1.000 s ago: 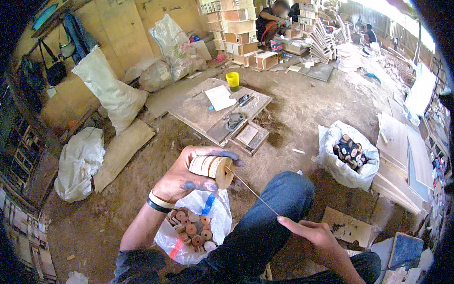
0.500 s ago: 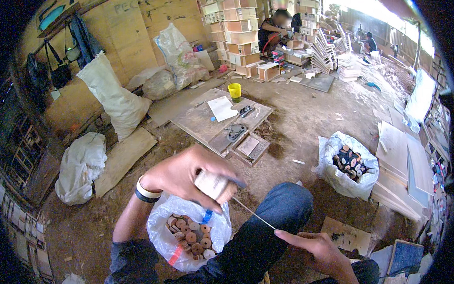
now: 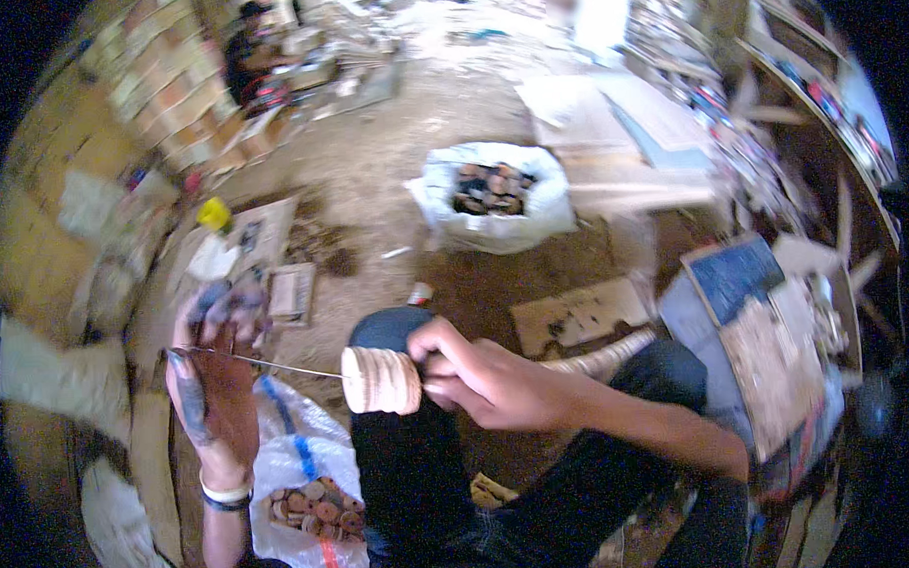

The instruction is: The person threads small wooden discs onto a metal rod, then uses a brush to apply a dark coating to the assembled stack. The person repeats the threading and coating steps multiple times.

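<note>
A short stack of pale round wooden discs (image 3: 380, 381) sits on a thin metal rod (image 3: 297, 368) above my knee. My right hand (image 3: 488, 381) is closed at the right end of the stack, its fingers curled where the rod comes through. To the left, the rod's far end crosses my left hand (image 3: 218, 382), which is raised with stained fingers apart; blur hides how firmly it touches. Below it, a white plastic sack (image 3: 280, 455) holds loose wooden discs (image 3: 317, 509) with centre holes.
Ahead stands another white sack (image 3: 547, 216) of dark and brown discs. A low board (image 3: 262, 216) with a yellow cup (image 3: 214, 214) lies at left. Wooden sheets (image 3: 609, 128) and a blue panel (image 3: 735, 274) are at right. A co-worker (image 3: 251, 51) sits far left.
The view has swung right. The disc stack, earlier in my left hand, is now against my right hand on the rod. My left hand has opened near the rod's other end.
</note>
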A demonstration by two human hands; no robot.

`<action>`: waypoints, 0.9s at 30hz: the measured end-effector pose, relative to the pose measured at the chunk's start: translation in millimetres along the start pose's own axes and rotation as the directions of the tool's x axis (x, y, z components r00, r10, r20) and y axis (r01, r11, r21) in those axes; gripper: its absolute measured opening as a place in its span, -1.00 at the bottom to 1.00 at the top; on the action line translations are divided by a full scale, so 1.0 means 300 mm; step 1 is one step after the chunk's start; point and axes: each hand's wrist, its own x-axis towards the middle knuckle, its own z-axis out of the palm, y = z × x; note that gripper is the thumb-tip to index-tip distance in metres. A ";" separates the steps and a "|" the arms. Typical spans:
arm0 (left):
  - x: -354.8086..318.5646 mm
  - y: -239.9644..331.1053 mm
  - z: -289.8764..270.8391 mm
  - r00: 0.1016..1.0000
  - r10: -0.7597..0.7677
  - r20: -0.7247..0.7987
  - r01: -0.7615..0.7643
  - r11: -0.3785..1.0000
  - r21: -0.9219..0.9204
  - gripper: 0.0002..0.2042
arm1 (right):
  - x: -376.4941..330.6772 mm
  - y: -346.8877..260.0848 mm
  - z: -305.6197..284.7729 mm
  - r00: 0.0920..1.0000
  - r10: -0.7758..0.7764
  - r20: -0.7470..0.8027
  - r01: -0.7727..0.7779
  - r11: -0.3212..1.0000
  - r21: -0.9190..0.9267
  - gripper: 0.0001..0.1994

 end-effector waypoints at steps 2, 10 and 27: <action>0.017 -0.032 0.078 0.999 -0.008 0.051 0.001 0.991 0.131 -0.46 | -0.007 0.025 -0.010 0.979 -0.105 -0.173 0.117 0.991 0.064 -0.69; 0.296 0.017 0.453 0.898 0.345 0.274 -0.411 0.880 0.239 -0.67 | -0.165 -0.227 -0.373 0.818 -0.016 -0.574 -0.204 0.927 -0.316 -0.55; 0.734 0.182 0.983 0.839 0.464 0.283 -0.316 0.840 -0.442 -0.68 | -0.357 -0.724 -0.984 0.658 -0.187 -0.729 -0.255 0.856 -0.450 -0.84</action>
